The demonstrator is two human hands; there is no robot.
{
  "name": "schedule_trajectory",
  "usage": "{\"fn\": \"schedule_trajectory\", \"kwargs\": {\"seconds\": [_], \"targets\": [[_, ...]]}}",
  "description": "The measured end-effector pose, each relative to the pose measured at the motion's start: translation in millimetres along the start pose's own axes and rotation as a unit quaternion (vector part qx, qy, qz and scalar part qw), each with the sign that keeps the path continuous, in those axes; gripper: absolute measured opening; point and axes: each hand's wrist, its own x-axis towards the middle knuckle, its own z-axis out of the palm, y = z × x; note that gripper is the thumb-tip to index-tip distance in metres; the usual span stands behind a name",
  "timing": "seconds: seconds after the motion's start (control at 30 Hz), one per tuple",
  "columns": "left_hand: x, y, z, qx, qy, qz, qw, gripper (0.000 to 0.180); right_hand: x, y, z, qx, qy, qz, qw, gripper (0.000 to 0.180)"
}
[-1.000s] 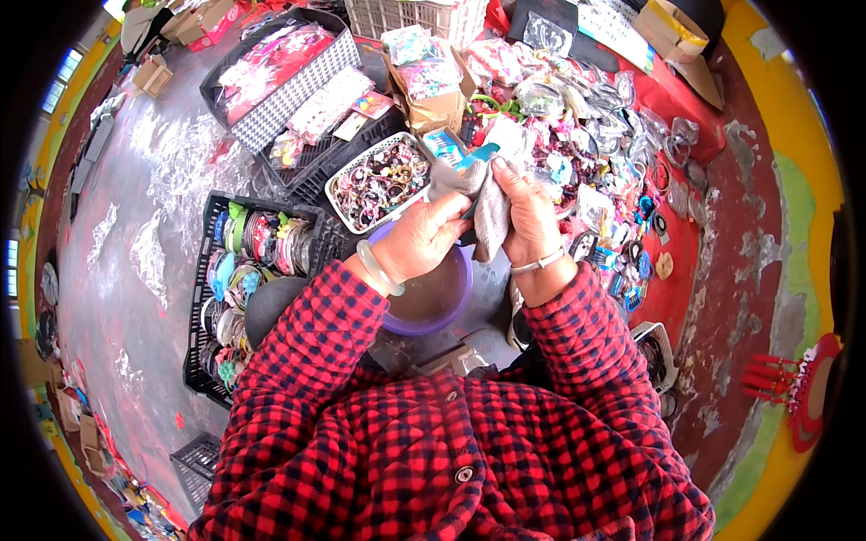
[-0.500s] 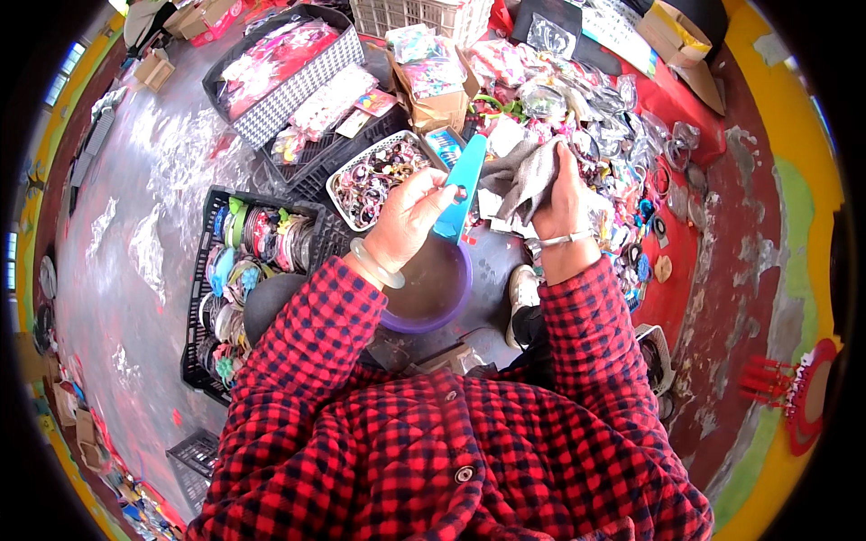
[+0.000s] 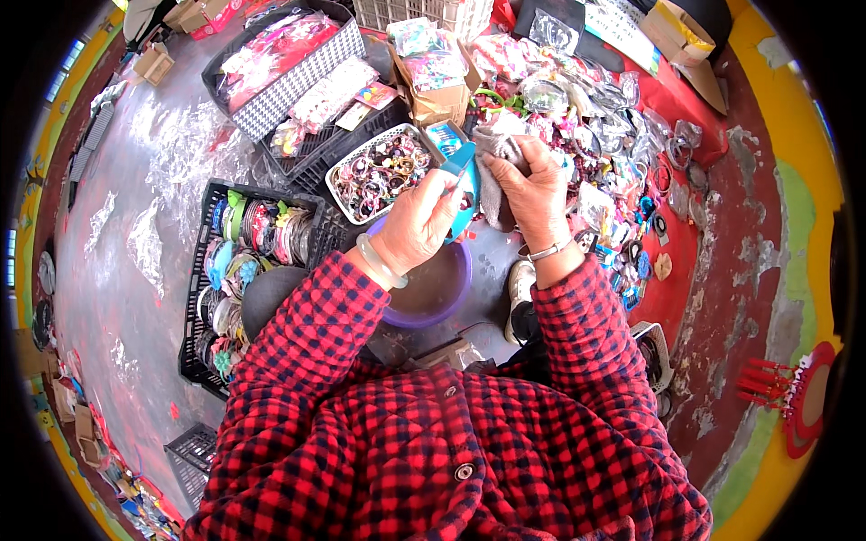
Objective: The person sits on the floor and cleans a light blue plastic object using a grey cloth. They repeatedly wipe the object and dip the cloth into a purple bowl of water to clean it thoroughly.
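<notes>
Grey, scuffed floor [image 3: 153,171] spreads across the left of the head view, and a yellow-and-green wall [image 3: 803,207] curves along the right. On the far right, a loose heap of wrapped hair accessories [image 3: 550,97] covers part of a red cloth [image 3: 683,261]. A patterned bin [image 3: 302,77] stands far left of an open cardboard box [image 3: 442,101]. Nearer, on the left, a black crate [image 3: 191,329] holds rows of headbands [image 3: 262,239]; between it and the heap sits a white basket [image 3: 338,194] of hair ties [image 3: 383,173].

In the middle, the left hand [image 3: 415,221] has its thumb and fingers closed on a blue strip [image 3: 461,159], whose far end sticks out past them. Just to its right, the right hand [image 3: 537,194] pinches a grey cloth [image 3: 492,191] between thumb and fingers, with part hanging down. Whether cloth and strip touch, I cannot tell. Both are held above the far side of a purple basin [image 3: 433,319] containing murky liquid [image 3: 431,287].
</notes>
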Motion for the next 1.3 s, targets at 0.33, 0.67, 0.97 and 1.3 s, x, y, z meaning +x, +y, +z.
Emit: {"fn": "schedule_trajectory", "kwargs": {"seconds": [0.33, 0.67, 0.97, 1.3], "targets": [[3.1, -10.4, -5.5, -0.014, 0.116, -0.014, 0.993, 0.013, -33.0, -14.4, 22.5, -0.104, -0.056, -0.096, 0.988, 0.017], [-1.9, 1.3, 6.3, -0.034, 0.096, -0.015, 0.995, 0.012, -25.6, -14.2, 18.0, -0.111, 0.019, -0.026, 0.993, 0.016], [-7.8, 5.5, 9.0, -0.031, 0.058, -0.02, 0.998, 0.011, -12.9, -4.3, 16.5, 0.071, 0.049, 0.086, 0.993, 0.014], [-7.5, 14.9, 9.3, -0.134, -0.007, -0.048, 0.99, 0.013, -10.2, -5.1, 13.7, 0.057, 0.022, 0.082, 0.995, 0.014]]}}
